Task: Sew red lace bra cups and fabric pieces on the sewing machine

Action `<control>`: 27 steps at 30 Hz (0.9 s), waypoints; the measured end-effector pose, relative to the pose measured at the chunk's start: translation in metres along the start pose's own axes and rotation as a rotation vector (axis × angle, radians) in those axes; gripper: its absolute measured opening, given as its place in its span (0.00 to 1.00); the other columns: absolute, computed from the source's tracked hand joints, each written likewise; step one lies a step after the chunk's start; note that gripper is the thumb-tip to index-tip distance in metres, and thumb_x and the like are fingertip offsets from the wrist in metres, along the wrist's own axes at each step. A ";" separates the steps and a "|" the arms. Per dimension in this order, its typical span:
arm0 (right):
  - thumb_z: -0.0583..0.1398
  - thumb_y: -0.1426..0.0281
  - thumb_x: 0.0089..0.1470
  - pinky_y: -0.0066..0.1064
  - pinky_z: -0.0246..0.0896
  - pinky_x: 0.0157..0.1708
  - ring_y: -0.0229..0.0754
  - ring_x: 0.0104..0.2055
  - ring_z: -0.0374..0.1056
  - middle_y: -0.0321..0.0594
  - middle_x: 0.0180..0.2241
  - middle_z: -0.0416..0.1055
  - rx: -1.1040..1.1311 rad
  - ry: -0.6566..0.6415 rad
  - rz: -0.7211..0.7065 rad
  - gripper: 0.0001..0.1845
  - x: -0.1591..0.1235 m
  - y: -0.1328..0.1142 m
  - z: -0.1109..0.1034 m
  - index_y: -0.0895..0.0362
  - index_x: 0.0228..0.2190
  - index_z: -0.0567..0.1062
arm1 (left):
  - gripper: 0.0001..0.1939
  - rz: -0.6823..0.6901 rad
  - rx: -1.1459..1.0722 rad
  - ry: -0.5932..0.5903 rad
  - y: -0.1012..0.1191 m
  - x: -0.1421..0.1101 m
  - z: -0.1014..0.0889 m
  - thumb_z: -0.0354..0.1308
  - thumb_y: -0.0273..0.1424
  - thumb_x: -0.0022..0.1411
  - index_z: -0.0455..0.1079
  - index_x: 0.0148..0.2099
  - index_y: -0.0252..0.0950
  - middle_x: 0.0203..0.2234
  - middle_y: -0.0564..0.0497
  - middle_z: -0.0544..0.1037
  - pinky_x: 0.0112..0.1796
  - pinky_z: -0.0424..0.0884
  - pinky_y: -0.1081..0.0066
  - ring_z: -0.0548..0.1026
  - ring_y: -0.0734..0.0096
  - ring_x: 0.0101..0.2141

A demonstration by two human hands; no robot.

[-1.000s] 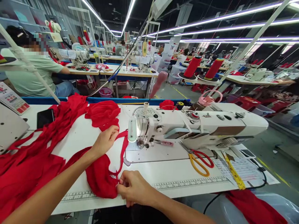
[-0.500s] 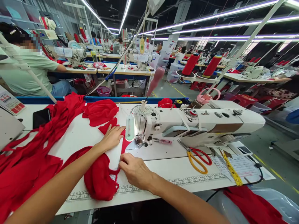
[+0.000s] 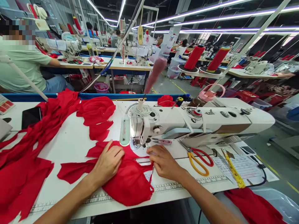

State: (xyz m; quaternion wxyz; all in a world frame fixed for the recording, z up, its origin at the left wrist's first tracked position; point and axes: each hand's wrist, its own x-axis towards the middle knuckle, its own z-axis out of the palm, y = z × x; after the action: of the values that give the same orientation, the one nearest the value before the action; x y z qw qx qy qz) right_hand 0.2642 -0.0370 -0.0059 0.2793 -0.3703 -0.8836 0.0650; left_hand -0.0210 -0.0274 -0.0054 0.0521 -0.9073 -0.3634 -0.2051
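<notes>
A red fabric piece (image 3: 129, 182) lies bunched on the white table (image 3: 70, 140), right in front of the sewing machine (image 3: 191, 124). My left hand (image 3: 108, 161) rests on top of it with fingers curled, pressing the cloth down. My right hand (image 3: 163, 161) pinches the cloth's thin red strap just below the needle area (image 3: 137, 143), fingers closed on it. Both hands sit close together at the machine's left end.
More red fabric pieces (image 3: 35, 137) spread over the table's left side, with a black phone (image 3: 31, 116) among them. Scissors with red and yellow handles (image 3: 198, 158) and a yellow tape measure (image 3: 233, 171) lie right of the machine. A person in green (image 3: 25, 65) sits behind.
Both hands have pulled the red piece rightward, up to the needle. My left hand went from the strap onto the bunched cloth; my right hand moved from the table edge to beneath the presser foot.
</notes>
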 end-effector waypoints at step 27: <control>0.49 0.83 0.61 0.30 0.62 0.32 0.44 0.34 0.73 0.47 0.38 0.78 -0.389 -0.400 0.241 0.23 0.072 -0.030 0.025 0.58 0.53 0.71 | 0.24 0.028 0.068 -0.020 0.029 -0.010 0.014 0.45 0.40 0.75 0.65 0.63 0.31 0.57 0.38 0.73 0.66 0.45 0.46 0.68 0.55 0.57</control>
State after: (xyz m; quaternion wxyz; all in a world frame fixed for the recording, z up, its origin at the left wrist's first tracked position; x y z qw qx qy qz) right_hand 0.1908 -0.0069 0.0145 0.0141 -0.4989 -0.8665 -0.0009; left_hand -0.0024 -0.0514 -0.0208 0.0823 -0.9120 -0.3579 -0.1830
